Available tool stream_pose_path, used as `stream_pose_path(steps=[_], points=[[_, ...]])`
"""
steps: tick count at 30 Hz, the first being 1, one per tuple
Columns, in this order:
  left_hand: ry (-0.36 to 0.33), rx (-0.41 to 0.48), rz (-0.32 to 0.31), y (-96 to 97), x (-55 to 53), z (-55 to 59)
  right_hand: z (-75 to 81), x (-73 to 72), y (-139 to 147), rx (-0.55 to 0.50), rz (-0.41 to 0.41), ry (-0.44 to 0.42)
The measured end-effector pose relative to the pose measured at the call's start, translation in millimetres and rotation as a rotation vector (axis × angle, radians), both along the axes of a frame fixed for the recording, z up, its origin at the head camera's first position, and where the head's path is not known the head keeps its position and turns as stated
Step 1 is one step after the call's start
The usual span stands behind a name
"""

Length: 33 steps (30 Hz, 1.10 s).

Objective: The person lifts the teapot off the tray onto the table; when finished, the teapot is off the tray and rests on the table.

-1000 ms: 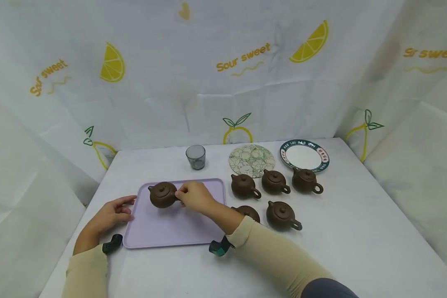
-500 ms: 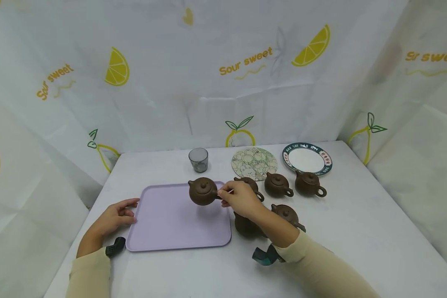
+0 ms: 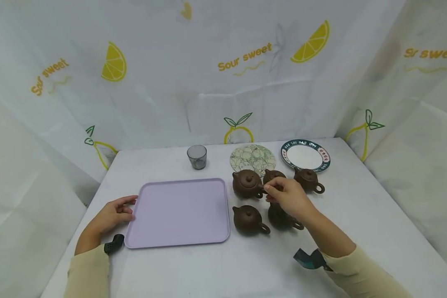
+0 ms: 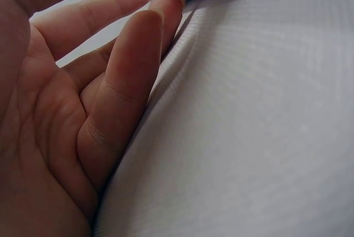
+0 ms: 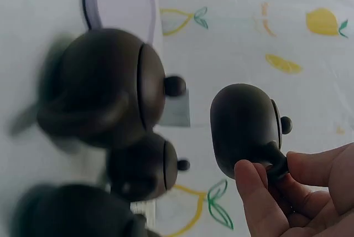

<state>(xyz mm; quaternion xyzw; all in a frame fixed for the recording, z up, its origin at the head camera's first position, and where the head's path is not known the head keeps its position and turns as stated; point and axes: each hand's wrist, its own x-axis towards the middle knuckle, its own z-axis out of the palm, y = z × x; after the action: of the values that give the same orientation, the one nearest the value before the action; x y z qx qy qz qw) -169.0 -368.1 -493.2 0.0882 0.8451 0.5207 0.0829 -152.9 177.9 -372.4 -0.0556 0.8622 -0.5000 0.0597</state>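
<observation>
A dark brown teapot (image 3: 247, 183) hangs by its handle from my right hand (image 3: 290, 199), pinched between thumb and fingers. It is raised above another teapot, which it mostly hides; only that one's handle (image 3: 260, 195) shows. The right wrist view has the held teapot (image 5: 243, 126) in the air, apart from the others. My left hand (image 3: 113, 215) rests at the left rim of a lilac tray (image 3: 179, 213), fingers loosely bent and touching the edge. Close up in the left wrist view, the fingers (image 4: 130, 76) lie against the white tabletop beside the tray.
More brown teapots stand right of the tray: two in front (image 3: 248, 219), (image 3: 281, 216), and others behind (image 3: 274, 176), (image 3: 307, 179). Along the back are a grey glass (image 3: 197, 157), a round patterned mat (image 3: 251, 157) and a plate with a green rim (image 3: 286, 159).
My right hand has carried the teapot from over the left part of the tray rightward, past the tray's right edge to above the teapots. My left hand stays at the tray's rim.
</observation>
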Motion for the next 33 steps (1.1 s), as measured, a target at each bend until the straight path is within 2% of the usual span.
stream_pose_path(steps=[9,15,23,33], points=[[-0.022,0.012,-0.003,1.7,0.3,1.8,-0.5,26.8,57.3,0.073,-0.085,0.022],[-0.017,0.002,0.005,2.0,0.9,3.9,-5.3,36.9,88.7,0.106,-0.114,0.016],[-0.022,0.013,0.004,1.5,0.7,3.5,-22.9,47.5,124.3,0.186,-0.163,-0.045],[-0.004,0.016,-0.004,2.0,1.1,4.2,-38.7,57.1,152.6,0.207,-0.184,-0.140]])
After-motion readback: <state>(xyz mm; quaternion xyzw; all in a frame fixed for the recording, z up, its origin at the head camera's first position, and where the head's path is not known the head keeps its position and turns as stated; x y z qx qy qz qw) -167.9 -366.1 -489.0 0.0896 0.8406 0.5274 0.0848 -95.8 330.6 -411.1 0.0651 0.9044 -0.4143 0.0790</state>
